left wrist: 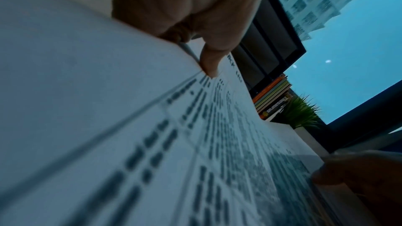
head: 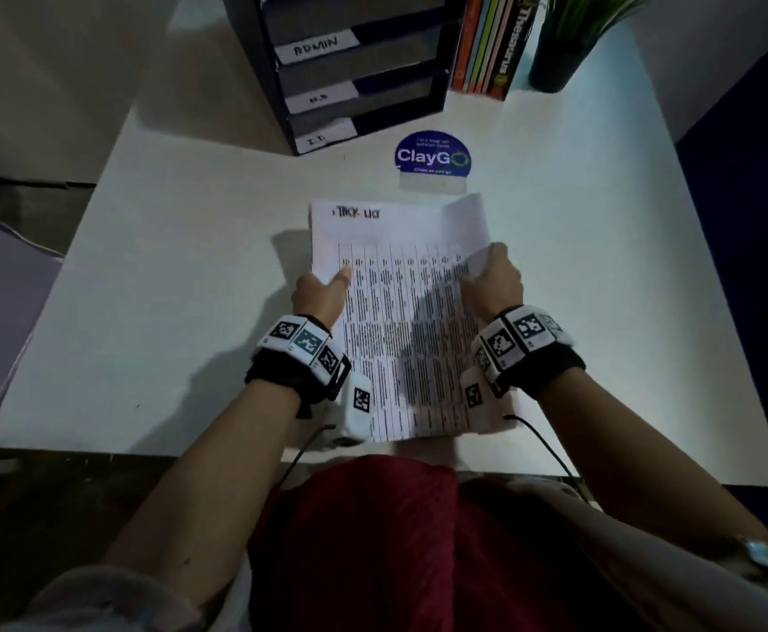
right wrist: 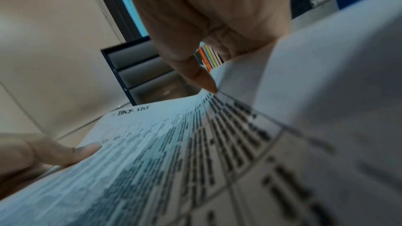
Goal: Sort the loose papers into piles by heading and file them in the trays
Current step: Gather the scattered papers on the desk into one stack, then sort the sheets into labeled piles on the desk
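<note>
A stack of printed papers is held over the white desk; its top sheet carries a handwritten heading and a dense table. My left hand grips the stack's left edge, thumb on top. My right hand pinches the right edge, where the paper curls upward beside the thumb. The black tray tower stands at the back of the desk, with white labels on its lower trays, one reading ADMIN.
A blue round ClayGo sticker lies just beyond the papers. Upright books and a potted green plant stand at the back right. The desk's near edge runs just in front of my body.
</note>
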